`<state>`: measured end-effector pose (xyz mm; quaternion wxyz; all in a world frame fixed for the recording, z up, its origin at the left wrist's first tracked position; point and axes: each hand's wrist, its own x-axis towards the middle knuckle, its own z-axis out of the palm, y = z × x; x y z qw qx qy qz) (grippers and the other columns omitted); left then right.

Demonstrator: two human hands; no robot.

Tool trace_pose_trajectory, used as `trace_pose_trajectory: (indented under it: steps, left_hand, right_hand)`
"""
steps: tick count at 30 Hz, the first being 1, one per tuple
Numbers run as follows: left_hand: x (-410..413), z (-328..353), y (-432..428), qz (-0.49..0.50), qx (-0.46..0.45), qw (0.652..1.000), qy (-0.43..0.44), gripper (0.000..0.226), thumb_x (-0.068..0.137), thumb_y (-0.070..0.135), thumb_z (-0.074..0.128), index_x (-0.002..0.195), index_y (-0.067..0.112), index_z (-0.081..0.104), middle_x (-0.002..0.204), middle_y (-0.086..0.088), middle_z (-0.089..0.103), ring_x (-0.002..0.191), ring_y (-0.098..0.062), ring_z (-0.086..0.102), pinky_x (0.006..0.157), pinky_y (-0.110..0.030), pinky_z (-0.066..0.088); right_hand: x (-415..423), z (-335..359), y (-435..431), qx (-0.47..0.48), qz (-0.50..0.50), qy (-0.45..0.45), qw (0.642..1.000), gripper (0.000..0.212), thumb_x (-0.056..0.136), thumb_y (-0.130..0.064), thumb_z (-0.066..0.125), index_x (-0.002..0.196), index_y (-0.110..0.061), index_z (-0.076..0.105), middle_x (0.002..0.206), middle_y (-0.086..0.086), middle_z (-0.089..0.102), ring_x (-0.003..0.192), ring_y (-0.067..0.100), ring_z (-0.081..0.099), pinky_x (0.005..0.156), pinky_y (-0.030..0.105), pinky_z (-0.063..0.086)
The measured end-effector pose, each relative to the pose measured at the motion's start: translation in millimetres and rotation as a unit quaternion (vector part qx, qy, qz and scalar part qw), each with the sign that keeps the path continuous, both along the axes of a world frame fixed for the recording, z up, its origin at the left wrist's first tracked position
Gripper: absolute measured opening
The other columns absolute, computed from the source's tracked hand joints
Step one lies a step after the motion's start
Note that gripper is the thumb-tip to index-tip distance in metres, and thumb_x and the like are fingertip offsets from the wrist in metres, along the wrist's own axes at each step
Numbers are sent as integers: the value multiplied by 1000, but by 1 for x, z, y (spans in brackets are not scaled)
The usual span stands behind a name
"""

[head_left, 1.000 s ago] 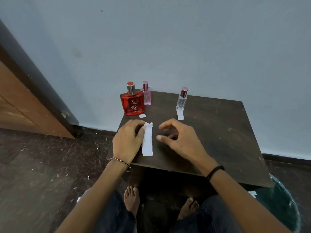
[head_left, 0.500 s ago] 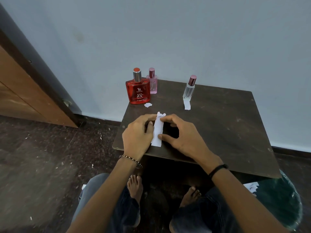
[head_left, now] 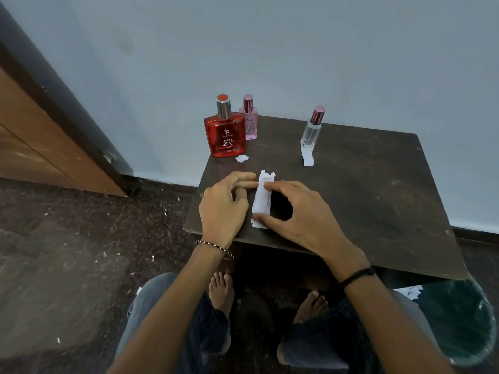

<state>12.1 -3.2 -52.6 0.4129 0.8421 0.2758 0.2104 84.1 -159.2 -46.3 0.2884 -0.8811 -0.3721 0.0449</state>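
A white paper strip [head_left: 261, 198] with a torn top end lies lengthwise near the front left of the dark wooden table [head_left: 364, 201]. My left hand [head_left: 225, 209] meets the strip's upper left edge with its fingertips and pinches it there. My right hand [head_left: 299, 211] spans the strip, with the index fingertip near the top and the thumb at the bottom end, holding it. The strip's right side looks slightly raised off the table.
A red perfume bottle [head_left: 225, 136] and a pink bottle [head_left: 249, 120] stand at the table's back left corner. A clear bottle [head_left: 312, 129] stands on a paper strip [head_left: 307, 157]. A paper scrap [head_left: 241, 158] lies near the red bottle. A green bin [head_left: 459, 319] is at lower right.
My right hand has come onto the strip, index and thumb now at its two ends. My left hand stays at the strip's left edge. The camera has tilted downward.
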Motion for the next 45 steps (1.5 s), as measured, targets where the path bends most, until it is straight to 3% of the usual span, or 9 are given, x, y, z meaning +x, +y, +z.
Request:
trace_pose_trajectory:
  steps: [6,11,17,22,27,31,37,42,45]
  left_hand:
    - [3,1,-4,20,19,1000,5,40,89,4,54,106,36,71,89,27,77,59,4,53,57,-21,42]
    - [7,4,-10,36,50,998,18,35,91,9,54,102,38,69,87,28,75,68,2,61,58,-12,39]
    - [9,7,-16,51,85,995,20,32,90,13,55,100,39,69,87,26,75,78,5,62,58,-7,33]
    - [8,7,-14,53,73,996,24,32,91,13,56,102,40,69,86,28,75,77,5,63,57,-8,34]
    - [8,7,-13,52,66,996,27,29,92,19,55,103,43,67,81,32,72,69,4,63,57,-11,37]
    - [8,5,-13,51,44,998,19,24,91,27,53,101,46,63,71,20,72,69,-3,63,56,-14,39]
    - [6,2,-11,33,57,998,16,23,89,29,51,100,46,63,61,11,68,71,-5,62,53,-13,36]
    - [6,2,-10,27,59,998,16,23,90,26,58,98,47,65,57,11,63,73,-3,61,51,-13,33]
    - [5,4,-10,17,64,998,16,22,90,27,59,100,47,64,62,14,66,75,-3,62,52,-12,36]
  right_hand:
    - [-4,3,-1,-38,20,-42,998,83,74,-74,66,145,-33,51,143,-13,55,125,2,53,86,20,41]
    - [-5,6,2,24,-2,-106,994,55,80,-56,64,124,-25,71,117,-9,73,103,6,67,72,31,57]
    - [-2,0,5,132,-5,-157,979,25,94,-33,60,100,-19,79,92,-3,80,75,19,75,54,37,56]
    - [3,-9,3,172,18,-166,971,14,91,-17,75,102,-15,83,107,-5,80,96,12,77,66,34,62]
    - [8,-11,2,187,21,-138,972,18,83,-5,79,99,-11,84,103,-1,81,96,14,78,74,36,64]
    - [9,-12,1,205,1,-117,972,22,77,1,85,95,-12,84,98,-3,82,93,11,78,71,35,64]
    - [12,-11,2,217,-21,-60,974,21,77,-1,87,92,-16,85,95,-9,81,87,4,77,74,32,62]
    - [10,1,1,217,5,-10,976,17,92,-37,73,97,-24,84,95,-17,80,85,-1,74,71,30,58]
    - [11,4,0,202,15,-10,979,21,96,-37,67,104,-25,82,99,-17,79,87,-1,73,71,29,58]
